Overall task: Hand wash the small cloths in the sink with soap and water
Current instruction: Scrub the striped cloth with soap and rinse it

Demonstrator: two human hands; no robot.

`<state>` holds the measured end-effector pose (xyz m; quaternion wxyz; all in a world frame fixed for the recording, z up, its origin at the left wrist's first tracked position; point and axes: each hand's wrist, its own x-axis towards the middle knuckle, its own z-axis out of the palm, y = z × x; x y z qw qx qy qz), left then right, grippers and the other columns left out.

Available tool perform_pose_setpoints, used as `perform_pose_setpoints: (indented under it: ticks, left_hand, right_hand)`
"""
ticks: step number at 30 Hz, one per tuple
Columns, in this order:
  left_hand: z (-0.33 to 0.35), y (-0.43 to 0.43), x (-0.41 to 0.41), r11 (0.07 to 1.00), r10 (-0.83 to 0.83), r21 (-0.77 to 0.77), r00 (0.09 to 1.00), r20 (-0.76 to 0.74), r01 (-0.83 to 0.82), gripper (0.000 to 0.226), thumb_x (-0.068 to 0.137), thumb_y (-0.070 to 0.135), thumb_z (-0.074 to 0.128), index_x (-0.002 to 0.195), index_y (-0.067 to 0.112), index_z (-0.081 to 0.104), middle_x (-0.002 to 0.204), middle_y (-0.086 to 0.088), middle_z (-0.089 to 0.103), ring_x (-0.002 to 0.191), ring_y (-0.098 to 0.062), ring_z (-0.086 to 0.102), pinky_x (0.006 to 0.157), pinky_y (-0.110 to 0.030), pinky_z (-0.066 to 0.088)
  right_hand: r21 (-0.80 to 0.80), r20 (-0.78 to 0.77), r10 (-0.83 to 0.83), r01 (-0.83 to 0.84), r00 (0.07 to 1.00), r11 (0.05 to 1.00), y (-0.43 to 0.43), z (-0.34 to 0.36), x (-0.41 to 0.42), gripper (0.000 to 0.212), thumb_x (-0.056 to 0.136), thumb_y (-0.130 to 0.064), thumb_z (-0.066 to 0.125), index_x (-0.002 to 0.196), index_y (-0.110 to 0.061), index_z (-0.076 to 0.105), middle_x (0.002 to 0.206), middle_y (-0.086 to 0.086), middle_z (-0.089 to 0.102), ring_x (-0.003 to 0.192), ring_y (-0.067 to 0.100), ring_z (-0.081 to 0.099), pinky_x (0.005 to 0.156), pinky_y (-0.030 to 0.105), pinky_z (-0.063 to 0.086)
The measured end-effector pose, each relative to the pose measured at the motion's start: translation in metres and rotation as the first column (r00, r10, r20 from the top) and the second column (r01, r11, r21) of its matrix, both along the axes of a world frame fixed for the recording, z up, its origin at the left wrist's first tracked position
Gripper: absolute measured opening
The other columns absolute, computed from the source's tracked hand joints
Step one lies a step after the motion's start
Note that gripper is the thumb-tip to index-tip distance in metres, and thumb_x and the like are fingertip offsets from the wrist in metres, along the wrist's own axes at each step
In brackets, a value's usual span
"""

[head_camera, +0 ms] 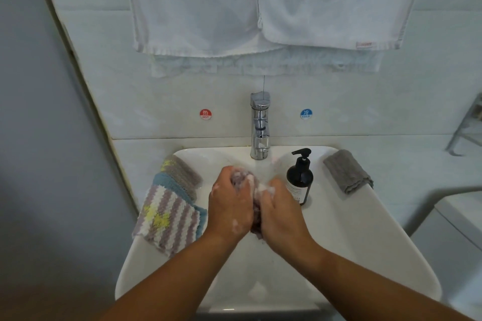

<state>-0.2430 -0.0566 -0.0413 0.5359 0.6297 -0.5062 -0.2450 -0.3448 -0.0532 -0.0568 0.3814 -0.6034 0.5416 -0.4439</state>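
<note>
Suds on both hands: I see the left hand (229,206) and right hand (280,212) gripping one soapy cloth (243,180) between them over the sink (352,229) (tap (260,125) just behind); striped cloths (167,219) drape its left rim.

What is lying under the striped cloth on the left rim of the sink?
A blue cloth shows from under the striped cloth, along its far and right edges. Whether anything else lies beneath cannot be seen; the striped cloth covers it.

White towels (326,8) hang on the pale tiled wall (391,101) above a red hot sticker (205,114) and a blue cold sticker (306,113).
</note>
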Motion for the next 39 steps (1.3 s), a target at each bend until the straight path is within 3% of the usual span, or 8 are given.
perform_pose_setpoints:
  ticks: [5,10,14,18,27,30,34,39]
  left_hand:
    - [-0.011,0.011,-0.009,0.993,-0.075,0.091,0.996,-0.043,0.079,0.016,0.104,0.033,0.047,0.097,0.025,0.059,0.088,0.004,0.067,0.081,-0.019,0.066,0.074,-0.047,0.060]
    - [-0.007,0.018,-0.012,0.995,-0.095,0.035,0.995,0.005,0.095,0.008,0.103,0.029,0.051,0.105,0.026,0.058,0.091,0.009,0.064,0.084,-0.008,0.063,0.069,-0.021,0.055]
    - [-0.005,0.003,-0.001,0.999,-0.022,0.024,1.000,-0.015,0.023,0.012,0.100,0.023,0.050,0.108,0.025,0.060,0.097,0.005,0.068,0.091,-0.016,0.066,0.083,-0.039,0.057]
    - [-0.014,0.012,-0.008,0.989,-0.125,0.072,0.988,-0.088,0.131,0.015,0.105,0.029,0.044,0.099,0.029,0.059,0.092,0.001,0.069,0.085,-0.022,0.069,0.072,-0.049,0.061]
    - [-0.004,0.006,0.002,0.997,-0.051,-0.056,0.993,0.106,0.058,0.011,0.106,0.021,0.042,0.107,0.027,0.051,0.088,0.016,0.058,0.082,0.001,0.057,0.064,-0.012,0.044]
    - [-0.006,0.015,-0.005,0.988,-0.155,0.007,0.988,0.029,0.155,0.017,0.109,0.028,0.037,0.104,0.022,0.052,0.084,0.009,0.061,0.073,-0.008,0.061,0.055,-0.015,0.050]
    - [-0.007,0.021,-0.012,0.987,-0.163,-0.002,0.986,0.027,0.164,0.013,0.107,0.026,0.041,0.102,0.025,0.053,0.090,0.006,0.062,0.083,-0.012,0.064,0.068,-0.029,0.060]
    - [-0.003,0.008,-0.002,0.999,-0.037,-0.036,0.996,0.083,0.040,0.013,0.103,0.018,0.044,0.106,0.027,0.052,0.088,0.014,0.059,0.082,-0.003,0.058,0.065,-0.007,0.045]
  right_hand:
    - [-0.178,-0.048,-0.074,0.065,0.996,0.982,-0.003,0.013,-0.005,0.010,0.104,-0.022,0.049,0.096,-0.019,0.054,0.081,-0.003,0.063,0.072,0.006,0.063,0.058,0.017,0.050]
    - [-0.023,-0.089,-0.126,0.124,0.988,0.992,-0.012,0.005,-0.008,0.022,0.105,-0.024,0.039,0.097,-0.012,0.055,0.084,0.003,0.061,0.070,0.017,0.062,0.054,0.024,0.047]
    - [-0.033,0.006,0.029,-0.029,1.000,0.999,0.015,0.007,-0.001,0.013,0.107,-0.024,0.041,0.105,-0.013,0.049,0.085,0.008,0.063,0.068,0.023,0.066,0.047,0.032,0.056]
    - [-0.213,-0.097,-0.090,0.067,0.991,0.975,-0.003,0.016,-0.007,0.012,0.105,-0.026,0.049,0.098,-0.019,0.056,0.086,0.001,0.064,0.079,0.018,0.065,0.068,0.035,0.058]
    - [-0.096,-0.022,0.024,-0.026,0.999,0.995,0.019,0.005,-0.001,0.022,0.108,-0.028,0.040,0.094,-0.021,0.056,0.080,0.001,0.063,0.067,0.019,0.065,0.049,0.027,0.055]
    - [-0.248,-0.081,-0.072,0.050,0.994,0.967,0.008,0.015,-0.006,0.020,0.105,-0.025,0.047,0.090,-0.019,0.058,0.079,-0.001,0.063,0.073,0.015,0.063,0.060,0.024,0.052]
    - [-0.153,-0.107,-0.169,0.152,0.980,0.977,-0.013,0.012,-0.012,0.021,0.105,-0.021,0.041,0.094,-0.018,0.059,0.083,-0.003,0.063,0.077,0.013,0.063,0.062,0.021,0.051]
    - [-0.064,-0.053,0.010,-0.013,0.999,0.998,0.009,0.008,-0.003,0.019,0.106,-0.027,0.042,0.097,-0.017,0.055,0.080,0.002,0.064,0.067,0.018,0.065,0.048,0.024,0.053]
